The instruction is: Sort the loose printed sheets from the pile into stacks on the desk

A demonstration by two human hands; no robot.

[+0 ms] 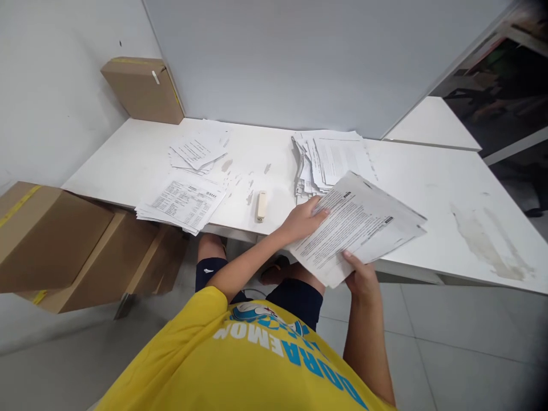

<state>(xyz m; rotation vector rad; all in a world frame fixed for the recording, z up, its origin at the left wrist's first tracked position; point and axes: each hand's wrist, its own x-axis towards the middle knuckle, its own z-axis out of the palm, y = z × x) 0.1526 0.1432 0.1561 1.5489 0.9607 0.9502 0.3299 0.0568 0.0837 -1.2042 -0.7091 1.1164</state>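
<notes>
Between my two hands I hold several printed sheets of paper (355, 228), tilted above the front edge of the desk. My left hand (305, 220) grips their left edge, thumb on top. On the near edge, my right hand (361, 275) pinches the sheets with its thumb on the printed side; its other fingers are hidden underneath. Just behind the held sheets lies a thick, uneven pile of papers (329, 157). To the left of my left hand, a small cream-coloured stapler (261, 206) rests on the desk.
The white desk (257, 151) bears two more paper stacks at left, a front one (182, 202) and a back one (199, 147). One cardboard box (143, 91) stands in the back left corner. More boxes (55, 234) are at the desk's left end. A grey partition (299, 63) rises behind.
</notes>
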